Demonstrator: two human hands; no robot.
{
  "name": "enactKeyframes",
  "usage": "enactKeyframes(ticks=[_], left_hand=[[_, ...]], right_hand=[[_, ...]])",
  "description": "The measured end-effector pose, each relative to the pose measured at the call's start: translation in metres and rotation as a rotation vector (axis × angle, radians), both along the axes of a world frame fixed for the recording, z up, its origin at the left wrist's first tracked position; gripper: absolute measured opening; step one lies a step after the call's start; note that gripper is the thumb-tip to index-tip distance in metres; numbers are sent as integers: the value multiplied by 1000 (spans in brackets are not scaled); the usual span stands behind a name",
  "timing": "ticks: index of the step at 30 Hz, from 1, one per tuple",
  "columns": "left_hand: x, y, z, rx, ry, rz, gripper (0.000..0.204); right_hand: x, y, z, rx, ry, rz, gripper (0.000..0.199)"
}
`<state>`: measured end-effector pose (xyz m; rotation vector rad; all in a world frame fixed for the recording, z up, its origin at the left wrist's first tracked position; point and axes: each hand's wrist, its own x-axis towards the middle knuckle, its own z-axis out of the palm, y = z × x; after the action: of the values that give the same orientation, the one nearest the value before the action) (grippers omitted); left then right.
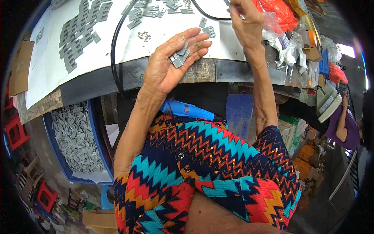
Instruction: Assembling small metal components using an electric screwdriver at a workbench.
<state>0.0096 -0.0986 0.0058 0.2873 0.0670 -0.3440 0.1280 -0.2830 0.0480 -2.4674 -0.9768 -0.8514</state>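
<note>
From my remote station I see several small, flat, rectangular grey plastic pieces point(179, 59) resting loosely in the upturned, cupped left hand point(165, 64), overlapping at different angles. Just beyond the fingertips, a few matching loose grey pieces point(209, 32) lie flat on the white tabletop point(218, 46), near one another.

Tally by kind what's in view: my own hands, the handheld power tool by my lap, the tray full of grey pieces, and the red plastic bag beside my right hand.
Hands: 2 (left hand, right hand)
Blue handheld power tool: 1
Blue tray: 1
Red plastic bag: 1
Total: 5
</note>
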Motion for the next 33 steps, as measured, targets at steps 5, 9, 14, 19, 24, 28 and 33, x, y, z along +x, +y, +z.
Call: enactKeyframes(ticks=[5, 9, 14, 19, 24, 28, 33], left_hand=[[2, 1, -3, -82, -21, -1, 41], [2, 0, -2, -132, -6, 19, 41], [1, 0, 3, -244, 41, 63, 41], [4, -3, -3, -401, 42, 62, 46], [2, -7, 3, -271, -28, 71, 62], [1, -8, 4, -283, -39, 82, 72], [1, -9, 4, -274, -55, 74, 73]], right_hand=[[-12, 7, -5, 333, 327, -61, 20], [-41, 18, -1, 363, 476, -46, 12], [-78, 32, 8, 368, 454, 44, 11], [-97, 42, 6, 337, 536, 167, 15], [-103, 46, -1, 323, 576, 191, 22], [-104, 47, -2, 285, 530, 206, 27], [-106, 48, 1, 220, 557, 116, 30]])
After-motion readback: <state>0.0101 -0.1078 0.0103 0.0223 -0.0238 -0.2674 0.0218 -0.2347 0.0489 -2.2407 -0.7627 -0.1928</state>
